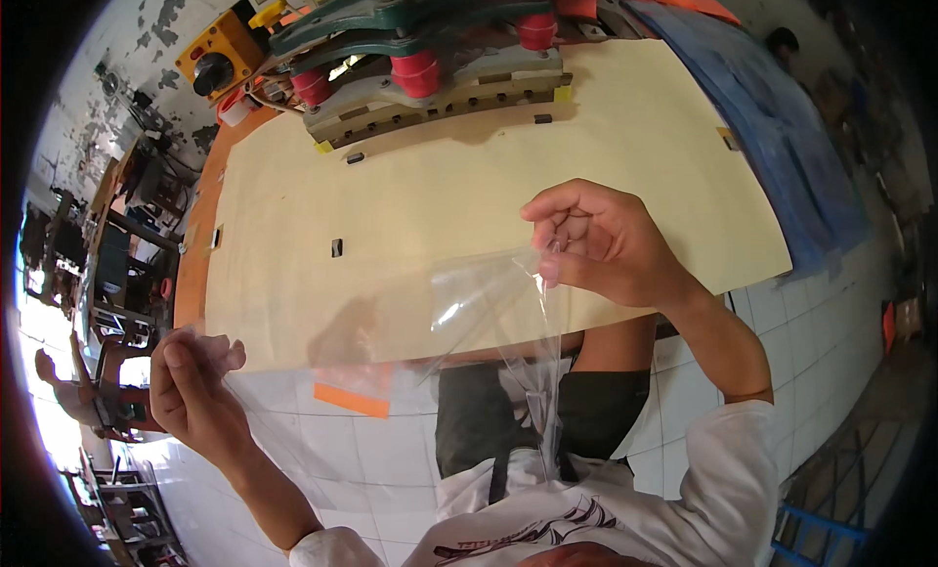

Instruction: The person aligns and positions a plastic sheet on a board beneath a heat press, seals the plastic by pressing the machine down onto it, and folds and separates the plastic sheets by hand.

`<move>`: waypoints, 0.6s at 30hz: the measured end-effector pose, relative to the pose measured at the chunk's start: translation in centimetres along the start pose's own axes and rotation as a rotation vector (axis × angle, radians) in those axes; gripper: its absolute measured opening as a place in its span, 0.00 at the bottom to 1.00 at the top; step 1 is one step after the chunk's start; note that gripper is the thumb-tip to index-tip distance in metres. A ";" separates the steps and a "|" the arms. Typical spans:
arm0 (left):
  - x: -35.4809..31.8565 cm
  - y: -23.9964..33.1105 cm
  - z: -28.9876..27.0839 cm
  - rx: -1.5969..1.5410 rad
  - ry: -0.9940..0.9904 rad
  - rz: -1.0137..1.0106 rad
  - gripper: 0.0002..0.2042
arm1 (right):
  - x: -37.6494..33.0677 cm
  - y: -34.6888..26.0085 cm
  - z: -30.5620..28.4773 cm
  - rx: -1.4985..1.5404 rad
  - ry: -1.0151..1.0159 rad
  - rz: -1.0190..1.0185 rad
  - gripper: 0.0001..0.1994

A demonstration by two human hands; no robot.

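A clear plastic sheet (469,303) is stretched between my two hands, above the near edge of a cream-coloured board (440,196). My left hand (200,396) grips a crumpled end of it between thumb and fingers, beyond the board's near left corner. At the other end, my right hand (611,244) pinches a corner between thumb and forefinger, over the board's right part. From there the sheet hangs in folds toward my lap. Light glints off it, and its lower edge is hard to make out.
A green press-like machine (391,29) with red cylindrical mounts (415,75) stands at the board's far side. Small dark blocks (337,246) sit on the board. A yellow control box (220,59) is at far left, blue sheeting (782,147) at right. Another person (88,391) is at left.
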State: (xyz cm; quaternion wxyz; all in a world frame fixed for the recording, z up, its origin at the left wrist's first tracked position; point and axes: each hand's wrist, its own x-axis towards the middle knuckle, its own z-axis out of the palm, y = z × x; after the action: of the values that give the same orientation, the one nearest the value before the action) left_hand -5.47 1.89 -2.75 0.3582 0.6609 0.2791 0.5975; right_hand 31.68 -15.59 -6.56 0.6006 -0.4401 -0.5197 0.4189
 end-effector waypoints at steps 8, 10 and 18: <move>-0.1 0.4 1.2 0.056 0.130 0.047 0.14 | 0.1 0.1 0.7 0.004 0.064 0.081 0.17; -0.2 0.7 1.2 0.065 0.116 0.060 0.14 | 0.1 -0.1 0.8 -0.006 0.097 0.104 0.16; -0.5 1.3 1.7 0.058 0.144 0.074 0.14 | -0.1 -0.1 2.0 0.083 0.116 0.236 0.13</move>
State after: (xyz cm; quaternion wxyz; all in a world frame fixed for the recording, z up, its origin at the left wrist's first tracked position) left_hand -3.92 0.53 -2.04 0.2956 0.6361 0.2968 0.6481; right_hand 29.69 -15.54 -6.33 0.5939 -0.4967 -0.4109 0.4814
